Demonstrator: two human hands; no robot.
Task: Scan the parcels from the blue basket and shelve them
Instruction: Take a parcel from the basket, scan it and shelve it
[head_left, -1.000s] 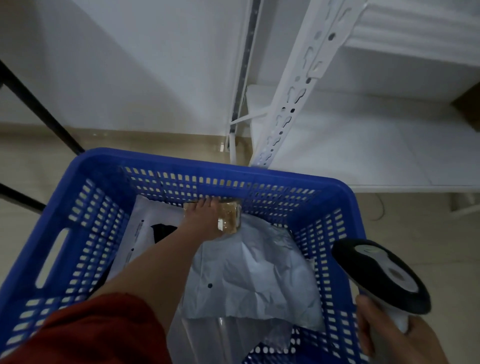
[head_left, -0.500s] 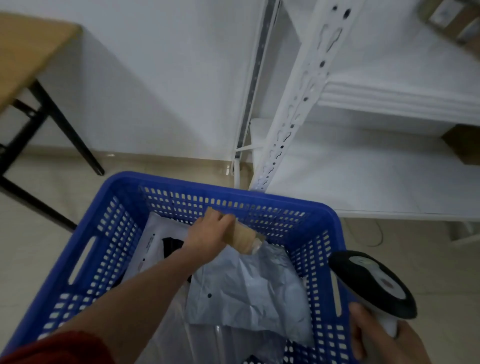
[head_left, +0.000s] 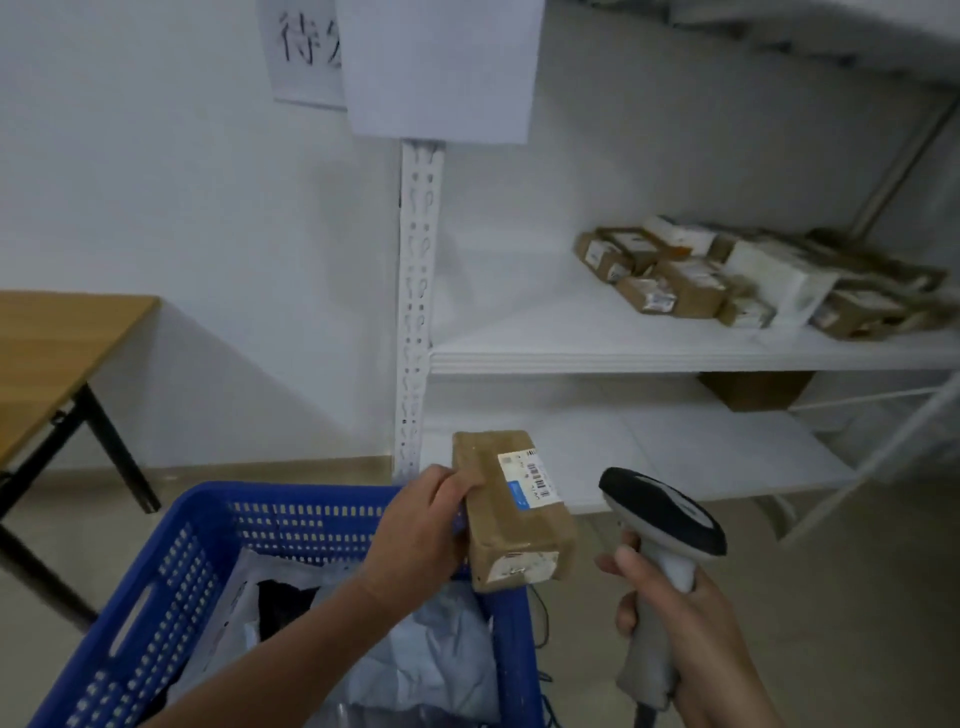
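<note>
A white wall (head_left: 182, 208) fills the view above and left of the left grip (head_left: 421, 530). High above that grip hang two paper sheets (head_left: 441, 67), one printed with dark characters. Far left of the grip stands a wooden tabletop (head_left: 47, 353) on black legs (head_left: 114, 447). Above and right of it rises a white metal rack (head_left: 415, 291) with a slotted post and white shelves (head_left: 545, 332). The floor (head_left: 857, 597) is pale beige. The light is dim and even.

"待" on the wall sign (head_left: 305, 54)
</note>
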